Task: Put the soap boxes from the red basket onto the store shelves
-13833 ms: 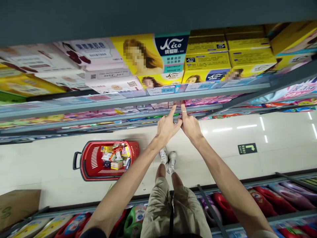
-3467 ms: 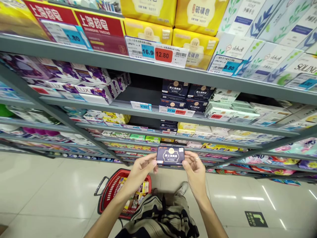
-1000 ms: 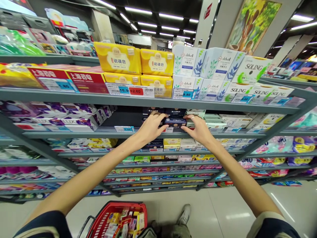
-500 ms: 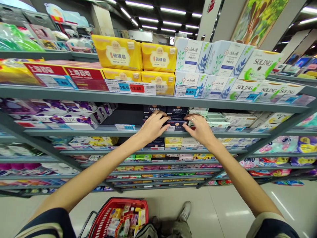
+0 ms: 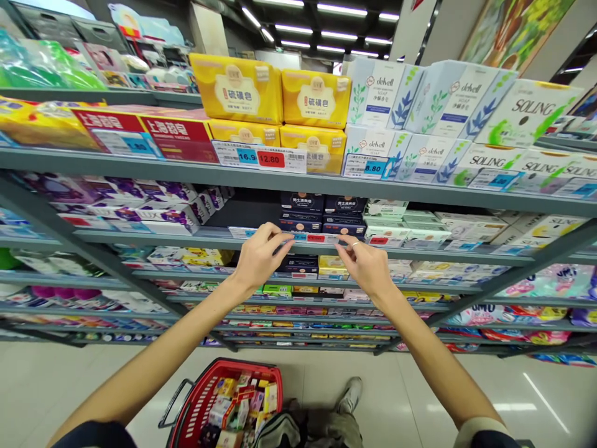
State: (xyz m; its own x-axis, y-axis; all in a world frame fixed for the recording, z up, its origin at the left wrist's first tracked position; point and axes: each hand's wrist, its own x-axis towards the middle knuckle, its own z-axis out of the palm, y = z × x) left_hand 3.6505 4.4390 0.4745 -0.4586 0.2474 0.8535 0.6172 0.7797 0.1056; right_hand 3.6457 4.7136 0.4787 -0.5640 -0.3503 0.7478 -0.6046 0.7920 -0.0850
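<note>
Dark navy soap boxes stand in two stacks on the second shelf. Below their fronts, a price label with blue and red parts sits on the shelf edge. My left hand has its fingers curled, with thumb and forefinger pinched at the label's left end. At its right end are the forefinger and thumb of my right hand, which wears a ring. Pale green soap boxes stand just right of the navy ones.
Yellow soap boxes and white-and-blue delvell boxes line the top shelf. Purple-and-white boxes stand at the left of the second shelf. A red shopping basket full of small boxes is on the floor beside my legs.
Both hands have drawn back and down from the navy boxes to the price label on the shelf edge. The box fronts are now uncovered. The view has shifted slightly.
</note>
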